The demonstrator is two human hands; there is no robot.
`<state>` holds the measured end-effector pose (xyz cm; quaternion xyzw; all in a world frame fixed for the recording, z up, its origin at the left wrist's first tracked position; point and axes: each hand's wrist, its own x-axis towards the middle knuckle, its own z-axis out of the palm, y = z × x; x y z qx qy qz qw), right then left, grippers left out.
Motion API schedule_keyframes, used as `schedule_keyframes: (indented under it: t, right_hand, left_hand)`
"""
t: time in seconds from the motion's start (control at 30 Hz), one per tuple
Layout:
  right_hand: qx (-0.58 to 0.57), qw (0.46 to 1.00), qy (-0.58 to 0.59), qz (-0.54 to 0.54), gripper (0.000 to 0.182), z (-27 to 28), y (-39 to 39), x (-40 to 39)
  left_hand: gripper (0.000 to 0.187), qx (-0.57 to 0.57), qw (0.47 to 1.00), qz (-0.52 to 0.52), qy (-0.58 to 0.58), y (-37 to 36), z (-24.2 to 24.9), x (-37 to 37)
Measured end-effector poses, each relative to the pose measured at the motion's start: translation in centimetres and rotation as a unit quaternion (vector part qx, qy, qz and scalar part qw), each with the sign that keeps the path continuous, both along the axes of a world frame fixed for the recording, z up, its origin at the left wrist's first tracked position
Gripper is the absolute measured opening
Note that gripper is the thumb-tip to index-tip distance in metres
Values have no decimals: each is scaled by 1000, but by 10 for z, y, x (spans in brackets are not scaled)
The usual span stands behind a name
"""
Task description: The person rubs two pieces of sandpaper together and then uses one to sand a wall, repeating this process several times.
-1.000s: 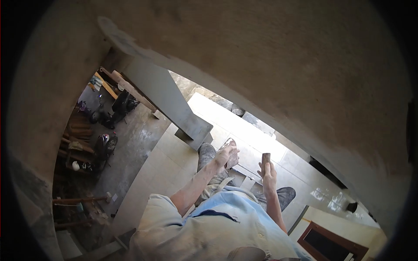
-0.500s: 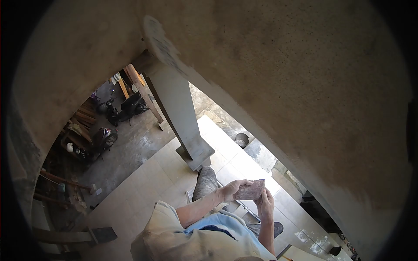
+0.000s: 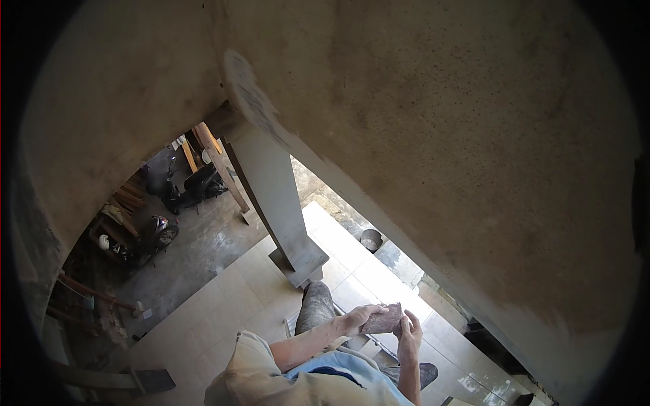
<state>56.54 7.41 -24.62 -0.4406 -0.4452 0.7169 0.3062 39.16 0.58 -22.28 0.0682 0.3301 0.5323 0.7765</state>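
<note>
A dusty reddish-brown piece of sandpaper (image 3: 381,321) is held in front of my body, between both hands. My left hand (image 3: 360,317) is closed on its left side, the thumb lying over the near face. On the opposite edge, my right hand (image 3: 409,331) pinches the sheet between thumb and fingers. The sheet looks slightly curled at its right end. Some of the fingers are hidden behind it.
A brown plastered surface (image 3: 460,149) with a whitish patch (image 3: 254,95) slopes overhead. Ahead stands a pale column (image 3: 271,196). Below lie a tiled floor (image 3: 223,298), a dark bucket (image 3: 371,239) and parked motorbikes (image 3: 196,186).
My view has tilted up a little, so the hands and floor sit lower. The sandpaper has turned and curls more between my hands, which stay on it.
</note>
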Motion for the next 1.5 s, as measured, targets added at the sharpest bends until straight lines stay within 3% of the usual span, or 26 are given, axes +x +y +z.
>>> schedule_keyframes:
  t: [0.07,0.17,0.27,0.3,0.4,0.5,0.53,0.57,0.7,0.9,1.0,1.1,1.2,1.33,1.4,1.5]
  right_hand:
    - [89,993,-78,-16,34,-1,-2,-3]
    - [283,928,-237,-49,38,5,-10,-5]
    - [351,901,-256,15,43,21,-19,-9]
    - [335,911,-233,66,47,21,-21,-10]
    - [310,925,-205,83,54,20,-29,-15]
    - [305,927,-212,59,49,15,-29,-12]
    - [264,946,-181,42,47,3,-25,-9]
    - [221,963,-151,23,45,-17,-18,-6]
    - [27,997,-60,39,38,1,-12,4]
    - [-148,972,183,-22,33,7,-7,18]
    - [-132,980,149,-8,43,8,-9,16]
    - [16,1000,-14,-17,50,22,-16,8]
    - [202,965,-160,-51,56,13,-23,7]
    - [277,939,-190,73,58,25,-28,5]
    - [202,967,-141,70,60,23,-32,1]
    - [239,953,-165,82,66,20,-31,6]
  left_hand:
    - [35,5,1000,13,26,0,-1,1]
    - [36,4,997,35,75,1,-2,5]
    - [34,52,986,49,149,1,-12,10]
    - [33,53,990,44,121,3,-15,12]
    - [40,95,968,44,228,6,-29,18]
    - [39,106,986,64,115,4,-34,19]
    - [39,112,989,69,62,3,-34,19]
    - [37,94,990,63,86,2,-29,19]
    - [34,29,989,26,142,-2,2,13]
    - [30,9,1000,27,12,-4,11,1]
    - [31,-1,1000,17,26,-4,36,0]
    - [32,-12,996,-4,92,-2,41,-1]
    - [34,29,964,-22,265,-1,41,5]
    - [32,69,915,-51,394,-2,50,18]
    - [32,77,894,-76,435,-1,55,24]
    - [31,149,865,-34,478,-1,13,28]
